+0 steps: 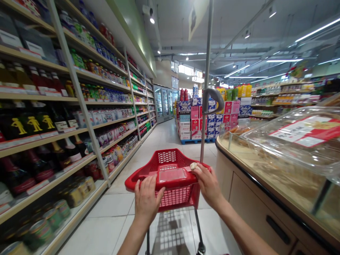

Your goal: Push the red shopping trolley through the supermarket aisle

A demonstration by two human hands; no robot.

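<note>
A red plastic shopping cart (175,202) stands straight in front of me, its basket walls full of small holes. My left hand (147,200) is curled over the left part of the cart's handle (170,176), thumb near its lower edge. On the handle's right end rests my right hand (208,186), fingers wrapped over it. A small whitish crumpled thing (195,166) sits at the right fingertips; its kind is too small to tell. From the cart's right side rises a grey pole (204,131) with a grey loop grip (214,101). No goods show inside the basket.
Long shelves (106,124) of bottles and cans line the left. To the right is a wooden display counter (239,184) with clear plastic packs (297,141). Stacked drink cartons (196,120) stand on a blue pallet (198,141) ahead. Glass-door fridges (162,101) are farther back.
</note>
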